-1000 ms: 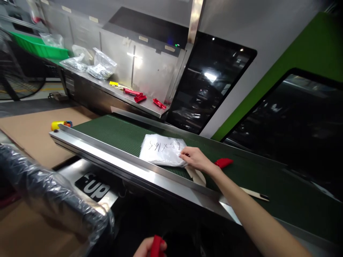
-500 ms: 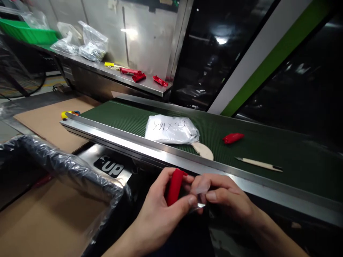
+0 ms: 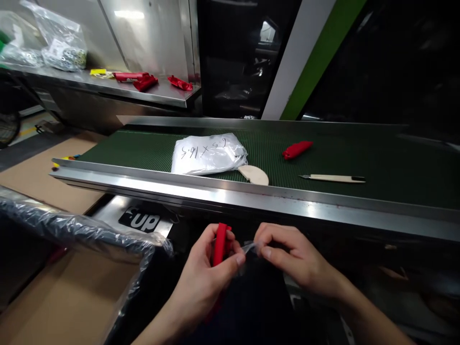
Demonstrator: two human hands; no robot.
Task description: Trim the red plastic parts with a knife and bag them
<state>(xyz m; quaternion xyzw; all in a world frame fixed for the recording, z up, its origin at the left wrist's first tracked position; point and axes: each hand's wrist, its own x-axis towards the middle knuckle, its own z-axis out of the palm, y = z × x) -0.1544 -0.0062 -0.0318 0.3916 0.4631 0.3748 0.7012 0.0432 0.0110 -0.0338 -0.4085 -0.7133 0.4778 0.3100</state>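
Note:
My left hand (image 3: 206, 273) is closed around a red plastic part (image 3: 220, 245), which stands nearly upright between thumb and fingers. A small clear plastic bag (image 3: 247, 247) stretches from the left thumb and fingertips across to my right hand (image 3: 291, 254). My right thumb and forefinger pinch the other end of the bag. Both hands are in front of the near metal rail of the conveyor (image 3: 187, 188). Another red part (image 3: 297, 150) lies on the green belt, with a craft knife (image 3: 334, 178) nearer to me. The bag's opening cannot be made out.
On the belt lie a stack of white plastic bags (image 3: 208, 154) with handwriting and a round cream-coloured piece (image 3: 256, 175). At left stands a plastic-lined box (image 3: 86, 225). A metal shelf (image 3: 165, 95) behind holds red parts (image 3: 132, 76) and bags of metal pieces (image 3: 64, 53).
The view has turned to the right. My hands have moved apart, drawing the clear bag out between them. The red part has turned in my left hand and looks narrower.

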